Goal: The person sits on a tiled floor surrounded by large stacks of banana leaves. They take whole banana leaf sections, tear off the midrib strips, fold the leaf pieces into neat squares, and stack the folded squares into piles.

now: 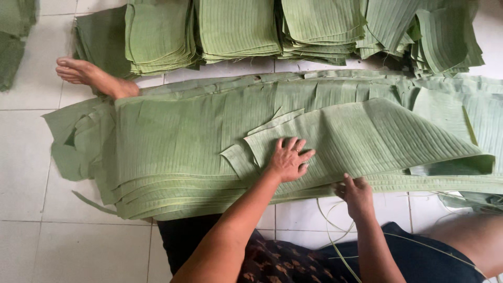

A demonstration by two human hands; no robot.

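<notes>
**A:** Nearest the camera, head view?

**B:** Dark patterned cloth (272, 262) over the person's lap at the bottom edge, bare knee at the bottom right. Both forearms reach out from there over the white tiled floor (26, 173).

**A:** Left hand?

**B:** Left hand (289, 158) lies flat, palm down, fingers spread apart, pressing on the top banana leaf sheet (367, 139). Grips nothing. Ring on one finger.

**A:** Right hand?

**B:** Right hand (356, 193) sits at the near edge of the long leaf pile (178, 157), just right of the left hand. Fingertips are pinched together on the near edge of the top sheet, thumb tucked under; exact grip is partly hidden.

**A:** Where's that top sheet?

**B:** On top of the long pile, right half of it. It is curled over, its right end folded back on itself. The pile itself stretches across the floor's middle, from left of centre to the right edge, many layers stacked.

**A:** Anything else?

**B:** A bare foot (86, 73) pokes out from under the pile at its far left corner. Stacks of cut square leaf pieces (236, 29) stand in a row along the far edge of the floor, behind the pile. Thin leaf-rib strips (332, 230) trail on the tiles near the right hand. More green leaf at the far left corner.
</notes>
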